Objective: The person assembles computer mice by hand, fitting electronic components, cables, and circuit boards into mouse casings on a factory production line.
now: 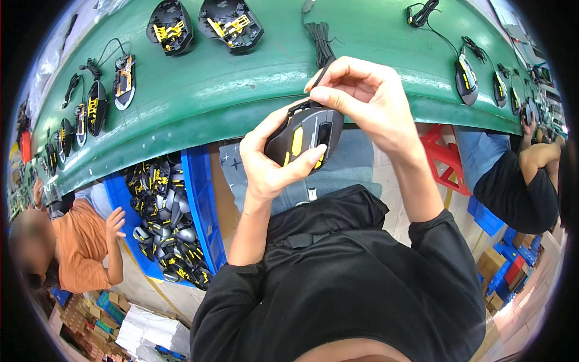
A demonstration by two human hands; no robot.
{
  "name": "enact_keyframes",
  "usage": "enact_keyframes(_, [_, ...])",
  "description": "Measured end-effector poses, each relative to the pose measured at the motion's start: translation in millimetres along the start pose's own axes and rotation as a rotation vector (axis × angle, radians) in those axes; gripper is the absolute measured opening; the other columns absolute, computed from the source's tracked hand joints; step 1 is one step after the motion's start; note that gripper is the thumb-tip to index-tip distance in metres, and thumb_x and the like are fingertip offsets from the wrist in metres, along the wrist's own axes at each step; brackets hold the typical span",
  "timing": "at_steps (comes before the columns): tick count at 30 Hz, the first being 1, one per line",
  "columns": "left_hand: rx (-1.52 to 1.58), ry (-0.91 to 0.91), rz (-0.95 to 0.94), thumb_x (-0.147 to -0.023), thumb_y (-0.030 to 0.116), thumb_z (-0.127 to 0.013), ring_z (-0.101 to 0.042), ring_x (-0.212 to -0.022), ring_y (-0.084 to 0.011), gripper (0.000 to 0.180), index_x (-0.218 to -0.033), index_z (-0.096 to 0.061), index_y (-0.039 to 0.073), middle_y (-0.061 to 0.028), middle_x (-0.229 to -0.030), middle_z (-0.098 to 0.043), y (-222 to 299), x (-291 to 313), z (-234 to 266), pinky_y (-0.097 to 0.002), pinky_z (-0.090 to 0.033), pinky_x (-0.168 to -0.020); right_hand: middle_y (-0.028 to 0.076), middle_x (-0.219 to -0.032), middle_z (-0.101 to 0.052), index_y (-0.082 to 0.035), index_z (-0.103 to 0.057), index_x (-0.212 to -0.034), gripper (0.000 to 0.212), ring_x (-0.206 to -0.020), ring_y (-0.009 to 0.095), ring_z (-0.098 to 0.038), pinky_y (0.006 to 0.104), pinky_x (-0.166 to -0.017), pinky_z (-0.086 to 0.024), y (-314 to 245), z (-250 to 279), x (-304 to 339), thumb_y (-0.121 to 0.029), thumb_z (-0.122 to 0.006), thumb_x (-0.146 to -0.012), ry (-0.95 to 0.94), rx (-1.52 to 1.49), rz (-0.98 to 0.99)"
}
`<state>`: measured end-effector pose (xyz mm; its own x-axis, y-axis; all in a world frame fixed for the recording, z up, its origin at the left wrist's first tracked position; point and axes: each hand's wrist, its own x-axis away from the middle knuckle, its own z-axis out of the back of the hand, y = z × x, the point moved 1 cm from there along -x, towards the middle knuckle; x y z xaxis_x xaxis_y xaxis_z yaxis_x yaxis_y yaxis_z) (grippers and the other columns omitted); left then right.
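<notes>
A black computer mouse (306, 140) with yellow and grey parts is held just off the near edge of the green bench. My left hand (272, 158) wraps round its side, the thumb lying across its top. At the mouse's far end, the thumb and fingers of my right hand (367, 96) pinch its black cable (325, 67). Beyond my fingers the cable runs into a tied bundle (319, 41) resting on the bench. The exact spot where cable and mouse meet is partly hidden by my right fingers.
The green bench (253, 90) carries two open mouse shells (231, 25) and rows of mice with cables, including one mouse (465, 81) at right. A blue crate (202, 208) full of mouse parts stands lower left. Co-workers sit both sides; a red stool (443, 158) is at right.
</notes>
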<state>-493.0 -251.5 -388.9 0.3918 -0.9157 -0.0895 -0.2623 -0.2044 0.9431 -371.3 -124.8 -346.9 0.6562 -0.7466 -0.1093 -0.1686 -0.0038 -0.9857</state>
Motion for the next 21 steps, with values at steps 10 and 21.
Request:
enact_keyframes(10, [-0.029,-0.088,0.09,-0.064,0.004,-0.082,-0.064,-0.093,-0.0138,0.06,-0.12,-0.061,-0.007,-0.0125,-0.103,-0.068,6,3,-4,-0.0276,-0.051,-0.086,0.009,-0.086,-0.072,0.003,-0.073,-0.086,0.012,-0.077,0.012,-0.066,0.0244,-0.072,-0.054,-29,24,-25,-0.006,-0.077,-0.078,-0.41,0.195,-0.221])
enact_keyframes(21, [-0.156,-0.079,-0.123,-0.062,-0.001,-0.08,-0.066,-0.089,-0.0157,0.062,-0.12,-0.059,-0.013,-0.0142,-0.098,-0.07,8,5,-7,-0.0274,-0.051,-0.084,0.011,-0.09,-0.073,0.003,-0.072,-0.088,0.009,-0.085,0.013,-0.067,0.0272,-0.079,-0.054,-19,24,-10,-0.004,-0.073,-0.082,-0.321,-0.002,-0.236])
